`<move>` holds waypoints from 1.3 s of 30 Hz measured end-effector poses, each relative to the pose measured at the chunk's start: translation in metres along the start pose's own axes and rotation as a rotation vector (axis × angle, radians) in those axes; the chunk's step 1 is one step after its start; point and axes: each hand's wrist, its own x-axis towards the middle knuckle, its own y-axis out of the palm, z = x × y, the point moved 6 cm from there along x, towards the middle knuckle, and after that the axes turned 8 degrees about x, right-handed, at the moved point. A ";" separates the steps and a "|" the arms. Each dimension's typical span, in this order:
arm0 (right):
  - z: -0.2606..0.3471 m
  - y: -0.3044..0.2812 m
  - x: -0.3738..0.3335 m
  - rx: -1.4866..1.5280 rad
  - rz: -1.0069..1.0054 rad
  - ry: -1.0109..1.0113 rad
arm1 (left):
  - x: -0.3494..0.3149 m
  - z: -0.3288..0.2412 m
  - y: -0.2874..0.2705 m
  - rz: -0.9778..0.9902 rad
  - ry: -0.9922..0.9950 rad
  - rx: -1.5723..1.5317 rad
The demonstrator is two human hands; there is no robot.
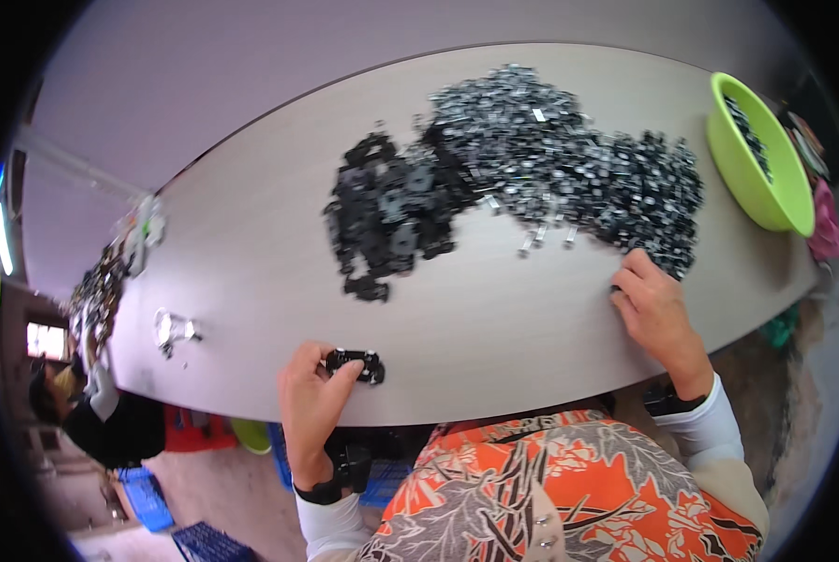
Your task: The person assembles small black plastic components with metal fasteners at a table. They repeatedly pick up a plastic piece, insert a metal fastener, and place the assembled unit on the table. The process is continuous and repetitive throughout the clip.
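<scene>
Near the table's front edge, my left hand pinches a black toy car chassis between thumb and fingers. It is a small oblong piece with pale spots near its corners. My right hand is at the near right edge of a heap of small black and silver pieces, some of which look like wheels on short axles. Its fingers are closed together, and a dark bit shows at the fingertips, too small to name. Left of that heap lies a pile of flat black plastic parts, apart from both hands.
A lime-green basin with more small pieces stands at the table's right end. On the left are a clear cup-like object and another heap of parts, beside a person in black. Blue crates lie on the floor.
</scene>
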 end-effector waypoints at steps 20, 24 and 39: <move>0.038 0.068 0.073 0.111 -0.001 -0.212 | 0.017 -0.107 0.072 -0.018 0.506 0.120; 0.045 0.063 0.075 0.209 -0.050 -0.182 | 0.022 -0.093 0.073 -0.036 0.406 -0.067; 0.039 0.064 0.069 0.355 0.046 -0.165 | 0.049 -0.095 0.115 0.417 0.052 -0.784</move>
